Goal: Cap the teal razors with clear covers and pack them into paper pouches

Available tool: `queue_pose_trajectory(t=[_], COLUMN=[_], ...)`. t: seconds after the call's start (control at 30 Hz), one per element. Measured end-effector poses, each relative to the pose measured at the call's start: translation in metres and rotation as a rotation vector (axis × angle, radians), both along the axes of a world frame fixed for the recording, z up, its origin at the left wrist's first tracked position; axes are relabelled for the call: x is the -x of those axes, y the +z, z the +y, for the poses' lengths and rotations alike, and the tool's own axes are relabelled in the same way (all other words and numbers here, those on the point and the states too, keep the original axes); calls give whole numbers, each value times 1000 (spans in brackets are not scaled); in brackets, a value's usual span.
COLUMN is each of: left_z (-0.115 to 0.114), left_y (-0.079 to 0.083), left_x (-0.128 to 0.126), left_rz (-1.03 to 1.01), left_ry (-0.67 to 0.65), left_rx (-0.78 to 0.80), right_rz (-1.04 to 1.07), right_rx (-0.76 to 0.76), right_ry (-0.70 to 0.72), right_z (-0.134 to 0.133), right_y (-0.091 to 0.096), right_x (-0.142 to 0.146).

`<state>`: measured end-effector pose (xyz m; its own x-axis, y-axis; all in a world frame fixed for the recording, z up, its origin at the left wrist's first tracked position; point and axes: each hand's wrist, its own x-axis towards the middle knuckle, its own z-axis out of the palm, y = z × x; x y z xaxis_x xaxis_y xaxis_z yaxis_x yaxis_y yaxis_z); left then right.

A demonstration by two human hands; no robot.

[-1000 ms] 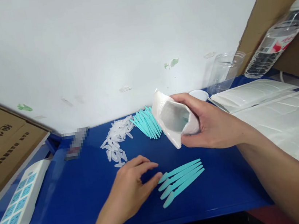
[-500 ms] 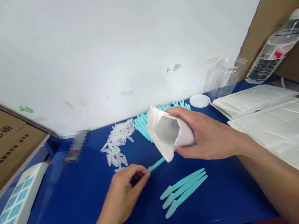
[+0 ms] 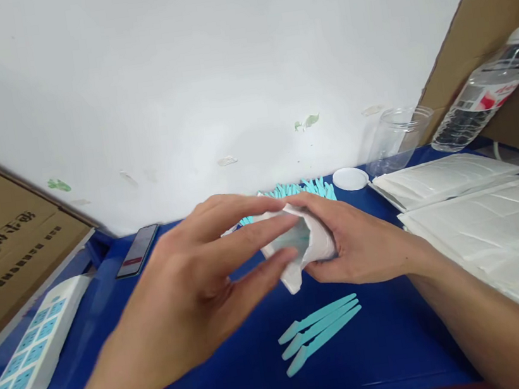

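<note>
My right hand (image 3: 361,238) is wrapped round a white padded envelope (image 3: 321,237), its mouth facing left and held gaping. Over that mouth is my left hand (image 3: 194,279), its fingers apart and the tips at or just inside the opening. A pale teal tint shows within the envelope, too blurred to make out clearly. Below on the blue table, three teal eyebrow razors (image 3: 325,326) lie side by side with capped blade ends to the left. Behind the envelope is a heap of more teal razors (image 3: 290,189), partly hidden. My left hand covers nearly all of the clear caps.
Padded envelopes (image 3: 487,222) lie at the right, near a clear jar (image 3: 398,138), its white lid (image 3: 350,178) and a leaning water bottle (image 3: 485,91). At the left are a phone (image 3: 137,252), a power strip (image 3: 36,351) and a cardboard box (image 3: 11,233). A white wall stands behind.
My left hand, which held a teal razor below the envelope's mouth, has risen to that mouth with its fingers now spread. My right hand keeps the envelope in about the same place.
</note>
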<state>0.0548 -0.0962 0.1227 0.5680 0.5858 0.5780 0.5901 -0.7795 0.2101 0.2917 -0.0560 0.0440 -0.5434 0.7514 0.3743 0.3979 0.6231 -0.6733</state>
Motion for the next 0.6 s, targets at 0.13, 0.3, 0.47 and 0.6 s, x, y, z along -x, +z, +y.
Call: queue_pose_trajectory(t=[0.13,0.3,0.47,0.6], left_z=[-14,-35,-36,-28], left_y=[-57,-134,-153,-157], left_x=[-2,22,23,18], left_rz=[-206,172,223,170], left_ry=[207,222,291,306], left_rx=[129,627,617,545], right_rz=[90,80,55,19], right_rx=[-23,-58,-39,-59], right_ry=[-62,-105,-102,-81], right_z=[0,0,0,1], right_y=[1,3,1,0], right_x=[-10,-16,-12,-8])
